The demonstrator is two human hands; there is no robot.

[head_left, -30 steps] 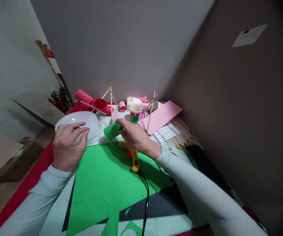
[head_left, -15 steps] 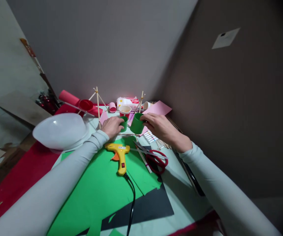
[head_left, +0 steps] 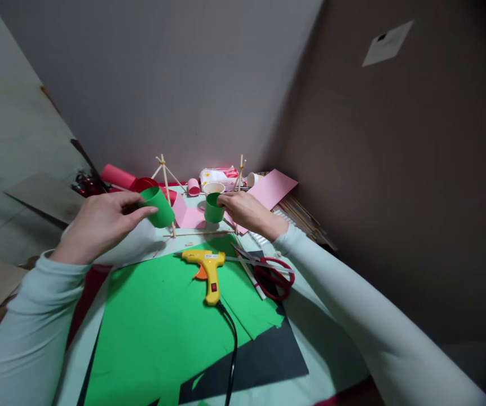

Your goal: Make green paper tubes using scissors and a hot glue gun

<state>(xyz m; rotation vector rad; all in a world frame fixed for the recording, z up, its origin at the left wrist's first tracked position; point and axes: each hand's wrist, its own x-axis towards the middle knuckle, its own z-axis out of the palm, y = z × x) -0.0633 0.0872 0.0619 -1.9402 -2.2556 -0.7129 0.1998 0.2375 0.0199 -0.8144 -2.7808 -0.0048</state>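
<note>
My left hand [head_left: 106, 224] pinches the rim of a green paper tube [head_left: 159, 208], tilted and held up in front of the left stick tripod [head_left: 166, 186]. A second green paper tube [head_left: 214, 210] is upright in the fingers of my right hand [head_left: 253, 213], between the two stick uprights and just in front of a paper cup [head_left: 214, 188]. Folded pink paper [head_left: 191, 218] lies behind and beside the tubes. The right stick tripod [head_left: 240, 169] is partly hidden by my right hand.
A yellow glue gun [head_left: 211, 270] with a black cord lies on green paper [head_left: 150, 316] over black paper [head_left: 251, 361]. Red-handled scissors [head_left: 273, 279] and a marker [head_left: 251, 276] are to its right. Red paper rolls [head_left: 118, 176] and a tissue pack [head_left: 221, 176] stand at the back.
My left hand has swung left and toward me with its green tube. My right hand has shifted left with the other tube. The view has moved slightly.
</note>
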